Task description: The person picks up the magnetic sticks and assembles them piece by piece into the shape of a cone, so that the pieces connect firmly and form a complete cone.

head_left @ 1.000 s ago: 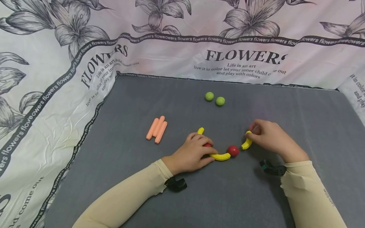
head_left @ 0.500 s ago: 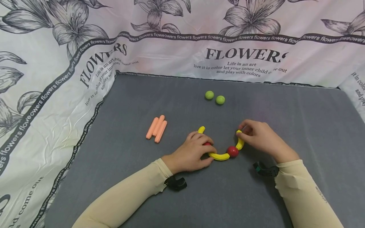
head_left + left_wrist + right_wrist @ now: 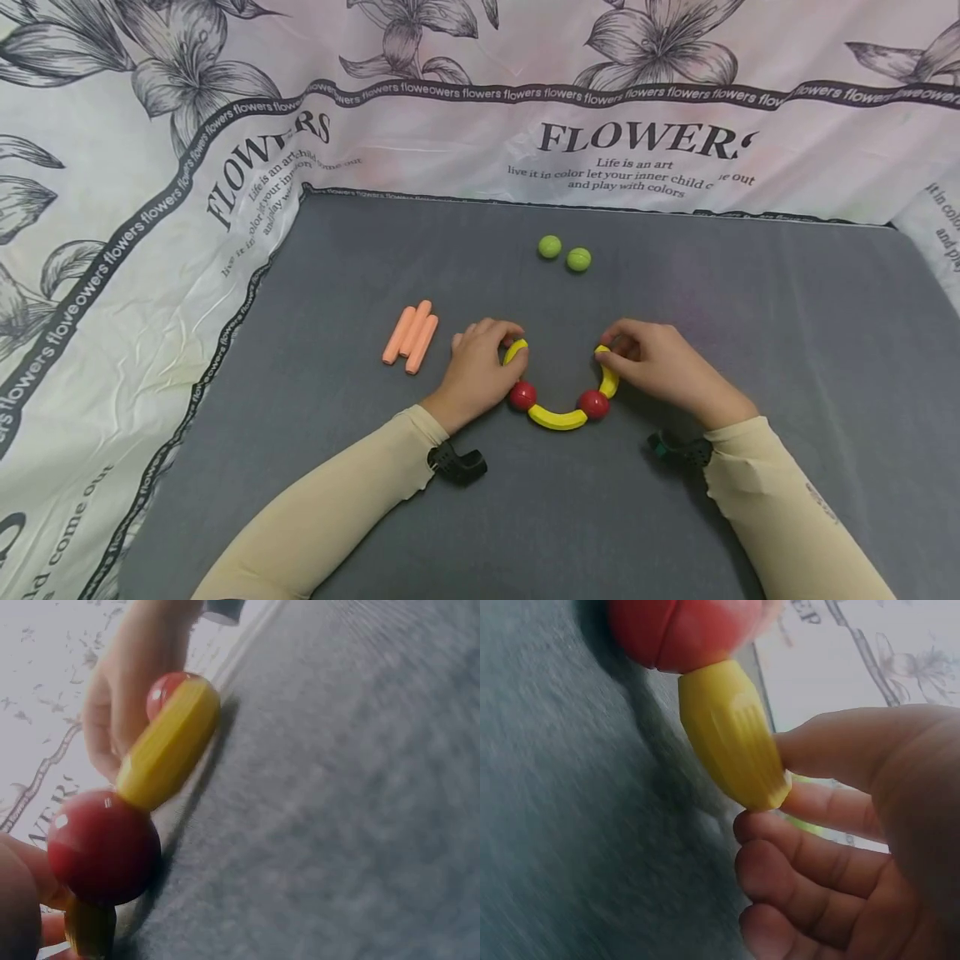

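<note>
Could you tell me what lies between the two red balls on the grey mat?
A curved yellow piece bridges the left red ball and the right red ball, touching both. The head view shows this.

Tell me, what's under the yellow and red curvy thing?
The yellow-and-red chain lies on the gray mat. The left hand and right hand pinch its ends, hiding the mat beneath them.

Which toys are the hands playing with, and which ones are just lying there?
In use:
- left yellow curved piece, pinched by the left hand
- right yellow curved piece, pinched by the right hand
- bottom yellow curved piece
- two red balls joining the curves

Just lying about:
- three orange sticks
- two green balls
- grey mat
</note>
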Available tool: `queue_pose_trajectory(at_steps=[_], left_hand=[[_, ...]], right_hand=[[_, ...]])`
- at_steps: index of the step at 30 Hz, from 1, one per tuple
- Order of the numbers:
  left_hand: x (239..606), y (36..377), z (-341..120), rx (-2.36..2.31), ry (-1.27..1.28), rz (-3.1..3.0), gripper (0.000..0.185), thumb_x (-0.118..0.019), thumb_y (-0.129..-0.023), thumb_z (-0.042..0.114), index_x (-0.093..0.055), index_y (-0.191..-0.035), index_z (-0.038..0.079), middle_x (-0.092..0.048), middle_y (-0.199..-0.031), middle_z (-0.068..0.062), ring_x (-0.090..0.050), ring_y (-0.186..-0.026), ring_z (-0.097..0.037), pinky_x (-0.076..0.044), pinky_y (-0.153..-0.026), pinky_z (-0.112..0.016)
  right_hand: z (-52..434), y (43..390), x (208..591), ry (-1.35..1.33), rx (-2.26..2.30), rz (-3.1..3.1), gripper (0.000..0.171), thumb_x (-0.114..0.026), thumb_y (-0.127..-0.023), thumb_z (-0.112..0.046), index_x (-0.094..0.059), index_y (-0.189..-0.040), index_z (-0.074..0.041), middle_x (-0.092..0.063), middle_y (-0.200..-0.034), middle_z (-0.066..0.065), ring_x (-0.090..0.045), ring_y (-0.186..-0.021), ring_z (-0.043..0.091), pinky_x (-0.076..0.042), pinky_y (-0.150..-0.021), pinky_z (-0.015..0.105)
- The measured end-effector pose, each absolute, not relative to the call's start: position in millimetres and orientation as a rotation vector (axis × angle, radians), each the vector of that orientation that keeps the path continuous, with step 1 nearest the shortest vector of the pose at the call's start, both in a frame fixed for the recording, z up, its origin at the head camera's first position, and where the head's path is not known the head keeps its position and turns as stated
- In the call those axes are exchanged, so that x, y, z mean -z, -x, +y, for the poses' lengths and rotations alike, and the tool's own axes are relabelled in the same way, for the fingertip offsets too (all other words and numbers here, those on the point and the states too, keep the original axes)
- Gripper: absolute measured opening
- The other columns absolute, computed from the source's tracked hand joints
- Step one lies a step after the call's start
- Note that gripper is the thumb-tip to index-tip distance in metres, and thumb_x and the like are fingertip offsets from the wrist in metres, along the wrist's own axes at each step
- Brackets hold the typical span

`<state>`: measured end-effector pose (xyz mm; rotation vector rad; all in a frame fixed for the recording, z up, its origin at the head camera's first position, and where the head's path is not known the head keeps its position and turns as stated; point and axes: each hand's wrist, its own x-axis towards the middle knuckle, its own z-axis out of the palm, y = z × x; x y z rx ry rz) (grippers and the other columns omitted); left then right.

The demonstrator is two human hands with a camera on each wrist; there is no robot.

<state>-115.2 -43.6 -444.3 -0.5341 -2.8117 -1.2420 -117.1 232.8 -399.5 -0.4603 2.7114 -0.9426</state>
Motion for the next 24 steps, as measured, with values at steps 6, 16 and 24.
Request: queue_pose_trajectory(at_steps=[6, 16, 24], left_hand=[[447, 116, -45, 1.219, 0.585, -2.821, 0.023, -0.069, -0.101, 0.025, -0.075, -0.12, 0.014, -0.066, -0.102, 0.001, -0.055, -0.091, -0.016, -0.034, -0.085, -0.041], [447, 118, -48, 1.318, 0.65, -2.786, 0.024, -0.075, -0.1, 0.029, -0.074, -0.119, 0.016, -0.074, -0.111, 0.004, -0.059, -0.096, -0.014, -0.035, -0.09, -0.041], [445, 120, -50, 1.31, 0.697, -2.794, 0.023, -0.073, -0.1, 0.025, -0.074, -0.12, 0.015, -0.074, -0.112, 0.004, -0.058, -0.095, -0.014, -0.034, -0.088, -0.041]], right_hand=[[221, 117, 406, 0.522, 0.96, 2.708, 0.013, -0.075, -0.098, -0.02, -0.073, -0.108, -0.011, -0.069, -0.082, -0.004, -0.058, -0.067, 0.013, -0.047, -0.062, 0.028], [206, 118, 412, 0.608, 0.984, 2.696, 0.007, -0.075, -0.098, -0.017, -0.074, -0.104, -0.013, -0.065, -0.078, -0.006, -0.056, -0.063, 0.011, -0.047, -0.06, 0.027], [201, 122, 413, 0.667, 0.972, 2.674, 0.008, -0.076, -0.098, -0.02, -0.074, -0.104, -0.014, -0.064, -0.078, -0.006, -0.056, -0.063, 0.011, -0.047, -0.059, 0.028]])
